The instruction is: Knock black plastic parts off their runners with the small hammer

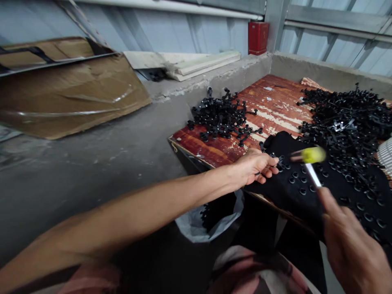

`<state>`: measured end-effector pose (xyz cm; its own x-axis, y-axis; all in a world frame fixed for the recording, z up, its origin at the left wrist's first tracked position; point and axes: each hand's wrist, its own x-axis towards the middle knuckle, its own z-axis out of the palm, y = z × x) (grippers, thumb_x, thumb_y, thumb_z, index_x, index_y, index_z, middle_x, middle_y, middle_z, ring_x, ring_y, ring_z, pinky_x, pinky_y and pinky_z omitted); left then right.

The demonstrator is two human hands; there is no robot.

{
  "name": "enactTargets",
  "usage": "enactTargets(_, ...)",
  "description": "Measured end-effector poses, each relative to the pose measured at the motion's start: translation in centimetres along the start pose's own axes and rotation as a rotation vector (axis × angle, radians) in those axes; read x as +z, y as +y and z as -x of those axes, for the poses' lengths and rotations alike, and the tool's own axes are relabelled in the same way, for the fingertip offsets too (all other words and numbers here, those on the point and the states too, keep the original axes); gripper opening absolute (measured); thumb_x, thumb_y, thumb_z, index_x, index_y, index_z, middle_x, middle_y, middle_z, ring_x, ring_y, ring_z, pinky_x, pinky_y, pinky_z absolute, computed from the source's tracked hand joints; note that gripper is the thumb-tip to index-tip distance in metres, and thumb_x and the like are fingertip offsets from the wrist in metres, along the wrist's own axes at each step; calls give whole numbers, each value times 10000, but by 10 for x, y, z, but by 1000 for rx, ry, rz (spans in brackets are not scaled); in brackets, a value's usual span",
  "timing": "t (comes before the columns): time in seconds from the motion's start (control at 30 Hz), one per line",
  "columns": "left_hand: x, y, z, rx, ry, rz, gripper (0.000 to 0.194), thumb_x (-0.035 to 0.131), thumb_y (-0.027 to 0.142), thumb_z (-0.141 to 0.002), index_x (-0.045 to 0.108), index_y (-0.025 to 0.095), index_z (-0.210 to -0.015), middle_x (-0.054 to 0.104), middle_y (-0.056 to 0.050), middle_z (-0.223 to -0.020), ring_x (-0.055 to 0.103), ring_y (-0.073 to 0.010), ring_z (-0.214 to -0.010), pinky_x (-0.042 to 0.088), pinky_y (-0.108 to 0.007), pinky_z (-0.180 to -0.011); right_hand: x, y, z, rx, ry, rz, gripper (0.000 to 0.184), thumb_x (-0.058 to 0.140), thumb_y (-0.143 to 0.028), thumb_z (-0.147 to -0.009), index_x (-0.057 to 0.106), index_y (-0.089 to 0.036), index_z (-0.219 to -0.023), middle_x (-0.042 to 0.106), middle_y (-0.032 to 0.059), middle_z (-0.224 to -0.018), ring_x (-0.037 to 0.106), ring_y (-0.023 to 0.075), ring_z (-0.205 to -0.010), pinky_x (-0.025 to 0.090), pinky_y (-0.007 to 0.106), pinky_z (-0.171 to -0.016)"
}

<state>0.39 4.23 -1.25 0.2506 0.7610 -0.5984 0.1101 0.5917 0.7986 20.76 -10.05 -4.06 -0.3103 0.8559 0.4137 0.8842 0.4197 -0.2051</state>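
My right hand (352,241) is wrapped round the handle of a small hammer (312,174). The hammer has a yellow end on its head, which is blurred by motion and held over a black cloth or mat (283,196). Left of the hammer head, my left hand (260,165) pinches a small black plastic part (279,161) at the mat's upper left edge. Its other fingers are curled, partly hiding the part. Several black ring-like pieces (303,190) lie spread over the mat.
One heap of black parts (220,114) sits on the worn red-brown board (275,102), with a larger heap (352,118) to the right. A white plastic bag (196,228) hangs below the board's edge. Cardboard (70,94) and a red tin (258,38) stand along the wall.
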Motion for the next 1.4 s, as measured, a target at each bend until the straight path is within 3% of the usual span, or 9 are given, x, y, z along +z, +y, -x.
enactTargets(0.1,-2,0,0,15,1,14,197,554,155,-868,544,102,-679,562,25,-523,428,-33,-364,319,-162,-325,-2,-2,-3,-19,-130,-28,626,381,-108,-940,249,-309,-1518,649,63,-978,683,202,-662,526,237,-441)
enactTargets(0.2,-10,-3,7,65,-5,68,135,515,141,-873,490,148,-740,514,63,-502,370,-29,-341,266,-148,-324,-8,-7,-1,161,55,-256,520,447,-206,-972,358,-341,-1467,593,58,-1243,653,221,-938,558,263,-686)
enactTargets(0.37,-21,-12,39,167,-389,-137,115,606,206,-781,503,180,-825,528,78,-499,314,-23,-339,218,-141,-348,-18,-20,6,659,124,-602,238,568,-453,-926,614,-314,-1113,498,-41,-593,451,128,-472,373,183,-381)
enactTargets(0.53,-1,-17,50,23,-853,-505,130,644,242,-710,543,164,-692,495,69,-484,341,-38,-398,222,-175,-387,-15,-24,-7,543,0,-798,182,569,-456,-924,585,-275,-937,441,-56,-567,408,108,-445,353,170,-372)
enactTargets(0.8,12,-18,37,17,-1027,-730,115,546,130,-735,493,172,-642,462,53,-519,436,-81,-500,325,-194,-483,2,-14,-4,705,-173,-1085,301,600,-508,-901,549,-239,-1027,432,-74,-572,372,90,-392,336,175,-338)
enactTargets(0.9,12,-10,42,130,-943,-888,62,538,124,-750,516,174,-720,483,50,-609,464,-87,-572,358,-196,-531,5,-16,-6,728,-148,-1100,313,603,-520,-892,545,-224,-977,423,-84,-522,356,84,-349,310,175,-319)
enactTargets(1.07,13,2,64,450,-550,-1236,184,566,266,-809,574,207,-983,608,21,-806,556,-139,-756,399,-234,-653,12,-22,-12,752,-30,-1069,301,601,-510,-894,564,-211,-889,416,-73,-528,350,87,-387,320,178,-336)
enactTargets(1.2,20,-8,74,559,-277,-1214,120,460,272,-888,552,195,-893,595,11,-758,566,-151,-788,385,-250,-701,16,-23,-16,755,8,-1065,302,611,-505,-892,577,-206,-919,439,-63,-542,368,101,-430,342,186,-363)
enactTargets(1.4,12,-16,52,629,-98,-982,175,410,258,-888,537,191,-789,479,47,-577,446,-91,-543,300,-215,-534,11,-19,-5,808,7,-1063,320,576,-510,-918,572,-211,-1035,474,-54,-571,425,108,-425,366,194,-365)
